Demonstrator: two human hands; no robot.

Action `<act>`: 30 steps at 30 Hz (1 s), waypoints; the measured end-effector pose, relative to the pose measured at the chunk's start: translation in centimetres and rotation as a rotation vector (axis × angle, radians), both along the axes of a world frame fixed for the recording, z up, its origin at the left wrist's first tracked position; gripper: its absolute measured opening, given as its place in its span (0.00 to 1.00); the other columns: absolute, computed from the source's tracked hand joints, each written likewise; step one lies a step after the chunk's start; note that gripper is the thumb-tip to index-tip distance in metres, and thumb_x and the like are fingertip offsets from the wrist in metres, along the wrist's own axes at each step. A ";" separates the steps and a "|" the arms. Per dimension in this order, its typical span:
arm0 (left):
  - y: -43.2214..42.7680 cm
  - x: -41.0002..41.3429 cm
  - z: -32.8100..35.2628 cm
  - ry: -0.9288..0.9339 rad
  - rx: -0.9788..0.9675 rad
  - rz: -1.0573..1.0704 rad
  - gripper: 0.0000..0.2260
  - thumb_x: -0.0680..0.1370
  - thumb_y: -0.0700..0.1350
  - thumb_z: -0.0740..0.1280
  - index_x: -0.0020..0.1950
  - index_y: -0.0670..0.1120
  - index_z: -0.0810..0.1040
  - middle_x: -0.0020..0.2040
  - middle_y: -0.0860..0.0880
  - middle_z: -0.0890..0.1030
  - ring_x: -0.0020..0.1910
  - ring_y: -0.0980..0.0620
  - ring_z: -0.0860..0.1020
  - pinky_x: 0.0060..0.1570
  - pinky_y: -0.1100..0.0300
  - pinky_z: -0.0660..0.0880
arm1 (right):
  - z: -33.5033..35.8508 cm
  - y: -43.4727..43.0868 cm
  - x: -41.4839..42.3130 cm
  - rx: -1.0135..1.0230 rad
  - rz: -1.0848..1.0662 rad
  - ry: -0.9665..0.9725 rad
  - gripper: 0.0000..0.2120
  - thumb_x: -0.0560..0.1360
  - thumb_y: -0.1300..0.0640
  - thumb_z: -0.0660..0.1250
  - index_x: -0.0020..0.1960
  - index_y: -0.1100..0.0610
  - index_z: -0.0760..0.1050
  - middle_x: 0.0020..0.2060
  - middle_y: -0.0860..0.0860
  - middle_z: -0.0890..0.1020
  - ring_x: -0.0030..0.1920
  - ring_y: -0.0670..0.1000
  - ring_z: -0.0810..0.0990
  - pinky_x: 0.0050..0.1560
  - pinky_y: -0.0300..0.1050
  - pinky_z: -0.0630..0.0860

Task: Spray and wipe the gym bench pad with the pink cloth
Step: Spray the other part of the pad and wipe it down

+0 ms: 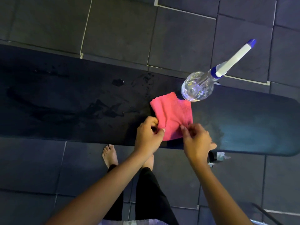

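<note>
A long black bench pad [73, 98] runs across the view, with wet streaks and small puddles on its left and middle. A folded pink cloth [172, 112] lies on the pad near its front edge. My left hand [148, 135] pinches the cloth's left near edge between thumb and fingers. My right hand [197, 141] pinches the cloth's right near corner. A clear spray bottle [197, 87] with a white and blue nozzle stands on the pad just behind the cloth, touching its far corner.
Dark rubber floor tiles [178, 38] surround the bench. My bare feet [110, 155] stand on the floor just in front of the pad. A metal part of the bench frame [217, 157] shows under the pad's front edge at right.
</note>
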State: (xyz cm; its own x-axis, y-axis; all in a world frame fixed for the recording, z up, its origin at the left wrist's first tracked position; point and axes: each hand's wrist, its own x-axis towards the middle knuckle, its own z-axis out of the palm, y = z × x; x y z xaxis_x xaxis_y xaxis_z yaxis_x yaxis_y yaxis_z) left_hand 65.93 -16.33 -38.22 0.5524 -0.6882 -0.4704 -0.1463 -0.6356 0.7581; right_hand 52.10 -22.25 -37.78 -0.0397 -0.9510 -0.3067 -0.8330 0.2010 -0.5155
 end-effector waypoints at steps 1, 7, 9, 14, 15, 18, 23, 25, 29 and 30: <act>-0.1 0.2 0.1 -0.012 -0.023 -0.025 0.08 0.71 0.42 0.72 0.48 0.45 0.76 0.40 0.53 0.77 0.37 0.52 0.72 0.40 0.62 0.67 | 0.2 -0.3 -0.3 -0.002 -0.043 -0.090 0.10 0.72 0.43 0.69 0.37 0.46 0.72 0.35 0.45 0.79 0.47 0.58 0.78 0.54 0.59 0.70; -0.8 0.6 0.6 0.009 0.084 -0.207 0.14 0.74 0.51 0.70 0.53 0.47 0.71 0.44 0.53 0.76 0.42 0.49 0.76 0.44 0.53 0.75 | 0.9 -0.6 -2.1 0.103 -0.091 -0.081 0.04 0.70 0.61 0.72 0.40 0.58 0.78 0.45 0.54 0.72 0.50 0.61 0.75 0.51 0.43 0.67; -0.9 0.4 0.8 -0.072 0.168 -0.275 0.18 0.73 0.54 0.70 0.57 0.48 0.70 0.49 0.51 0.78 0.47 0.46 0.78 0.46 0.50 0.76 | 0.8 -0.4 -2.1 0.139 -0.073 -0.077 0.08 0.71 0.61 0.74 0.47 0.60 0.77 0.46 0.55 0.74 0.48 0.58 0.77 0.49 0.40 0.66; -1.6 0.0 0.7 0.054 0.105 -0.114 0.12 0.72 0.47 0.72 0.52 0.45 0.77 0.40 0.52 0.78 0.38 0.51 0.76 0.38 0.63 0.72 | 1.6 -1.4 0.4 0.281 -0.131 -0.102 0.17 0.69 0.53 0.77 0.52 0.60 0.77 0.41 0.52 0.80 0.43 0.54 0.78 0.44 0.42 0.69; -1.7 0.0 0.9 0.127 0.081 -0.084 0.10 0.72 0.46 0.72 0.49 0.44 0.77 0.37 0.53 0.76 0.35 0.53 0.74 0.34 0.66 0.69 | 1.8 -1.6 0.8 0.326 -0.159 -0.112 0.14 0.68 0.53 0.78 0.47 0.59 0.79 0.38 0.52 0.81 0.41 0.54 0.79 0.42 0.43 0.70; -1.7 0.7 1.4 0.296 0.007 0.014 0.10 0.70 0.48 0.72 0.40 0.46 0.72 0.35 0.52 0.75 0.35 0.53 0.71 0.35 0.61 0.67 | 2.9 -2.2 1.9 0.415 -0.285 -0.297 0.08 0.67 0.58 0.77 0.36 0.57 0.78 0.32 0.52 0.80 0.36 0.52 0.77 0.39 0.44 0.71; -1.9 3.7 3.2 0.583 0.022 0.308 0.11 0.74 0.46 0.71 0.53 0.44 0.75 0.52 0.44 0.81 0.49 0.49 0.80 0.49 0.51 0.78 | 5.6 -2.8 4.4 0.565 -0.618 -0.882 0.11 0.72 0.71 0.69 0.38 0.59 0.71 0.26 0.52 0.78 0.28 0.48 0.77 0.34 0.42 0.76; -2.3 5.0 4.3 0.737 0.041 0.376 0.13 0.76 0.42 0.70 0.59 0.43 0.74 0.54 0.43 0.81 0.50 0.47 0.82 0.46 0.50 0.81 | 6.4 -3.1 5.7 0.552 -0.637 -0.922 0.10 0.72 0.72 0.68 0.40 0.60 0.72 0.26 0.52 0.80 0.30 0.49 0.78 0.33 0.41 0.77; -4.1 8.1 6.9 0.813 -0.069 0.419 0.12 0.75 0.38 0.68 0.59 0.43 0.76 0.46 0.44 0.82 0.42 0.50 0.82 0.33 0.58 0.78 | 9.1 -4.0 8.8 0.438 -0.584 -1.010 0.18 0.71 0.72 0.69 0.59 0.61 0.71 0.40 0.59 0.82 0.34 0.51 0.82 0.33 0.42 0.80; -4.6 8.8 7.7 0.802 -0.094 0.430 0.11 0.75 0.37 0.68 0.57 0.43 0.76 0.44 0.45 0.81 0.39 0.51 0.81 0.30 0.61 0.77 | 9.9 -4.3 9.5 0.421 -0.547 -1.024 0.20 0.71 0.71 0.70 0.60 0.61 0.71 0.41 0.60 0.82 0.35 0.51 0.83 0.34 0.43 0.80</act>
